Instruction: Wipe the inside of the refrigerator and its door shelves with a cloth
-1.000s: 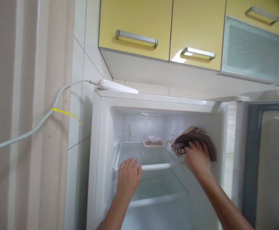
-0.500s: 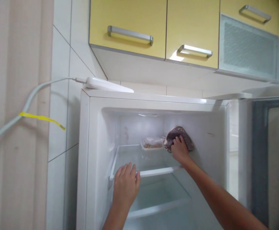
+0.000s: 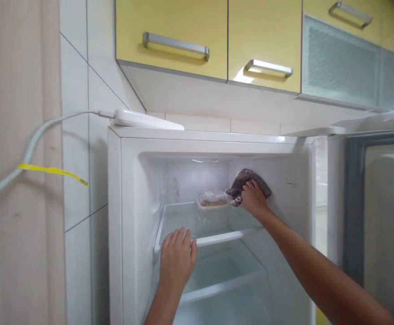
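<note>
Inside the open fridge [image 3: 114, 225], my right hand [image 3: 254, 198] is closed on a dark purple-grey cloth [image 3: 246, 177] with a pale pattern. The cloth lies against the right inner wall near the back, above the top glass shelf [image 3: 180, 219]. Just left of it, a clear plastic container [image 3: 212, 199] with food inside sits on that shelf, at the back. My left hand [image 3: 177, 257] rests at the shelf's white front edge, its fingers stretched out over it and the thumb to the right. The undersides of its fingers are hidden.
A second glass shelf [image 3: 224, 285] lies lower down. The fridge door [image 3: 353, 207] stands open on the right. On the fridge top is a white device [image 3: 146, 119] with a cable [image 3: 36, 135] and yellow tag. Yellow cabinets [image 3: 171, 22] hang above.
My right hand and the cloth have shifted slightly up along the right wall. My left hand stays at the shelf edge. The view has turned a little to the right.
</note>
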Available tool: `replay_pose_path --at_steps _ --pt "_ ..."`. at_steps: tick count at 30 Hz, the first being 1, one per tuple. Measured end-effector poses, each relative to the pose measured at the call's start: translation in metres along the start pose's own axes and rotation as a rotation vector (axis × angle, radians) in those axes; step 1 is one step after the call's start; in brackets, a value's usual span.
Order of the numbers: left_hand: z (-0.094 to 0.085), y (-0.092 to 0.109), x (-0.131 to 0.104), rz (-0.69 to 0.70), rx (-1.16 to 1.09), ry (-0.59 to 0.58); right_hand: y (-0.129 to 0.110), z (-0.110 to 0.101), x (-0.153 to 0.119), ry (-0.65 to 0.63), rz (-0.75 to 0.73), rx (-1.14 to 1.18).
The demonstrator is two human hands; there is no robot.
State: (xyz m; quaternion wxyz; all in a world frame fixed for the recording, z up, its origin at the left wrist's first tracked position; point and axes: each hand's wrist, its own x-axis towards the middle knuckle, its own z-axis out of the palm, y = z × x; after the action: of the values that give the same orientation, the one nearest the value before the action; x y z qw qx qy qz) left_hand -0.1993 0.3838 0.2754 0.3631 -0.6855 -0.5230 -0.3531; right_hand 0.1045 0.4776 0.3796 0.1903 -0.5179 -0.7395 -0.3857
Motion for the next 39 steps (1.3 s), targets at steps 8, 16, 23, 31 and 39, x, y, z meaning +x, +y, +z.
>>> replay_pose_path --at_steps 8,16,23,31,39 --pt "-0.002 -0.001 -0.001 -0.007 -0.006 0.003 -0.009 -0.026 -0.099 0.026 0.186 -0.116" --pt "0.000 -0.003 -0.001 0.013 0.012 0.030 -0.015 -0.020 -0.115 -0.034 0.166 -0.106" --pt "-0.001 -0.004 -0.001 0.020 0.027 0.033 -0.017 -0.015 -0.057 -0.279 0.094 -0.082" --pt "0.004 -0.007 -0.001 0.012 0.009 -0.009 -0.010 -0.030 -0.013 -0.250 0.158 -0.069" --pt "0.012 -0.008 -0.005 0.011 0.001 0.053 0.005 -0.041 -0.005 0.031 0.311 -0.126"
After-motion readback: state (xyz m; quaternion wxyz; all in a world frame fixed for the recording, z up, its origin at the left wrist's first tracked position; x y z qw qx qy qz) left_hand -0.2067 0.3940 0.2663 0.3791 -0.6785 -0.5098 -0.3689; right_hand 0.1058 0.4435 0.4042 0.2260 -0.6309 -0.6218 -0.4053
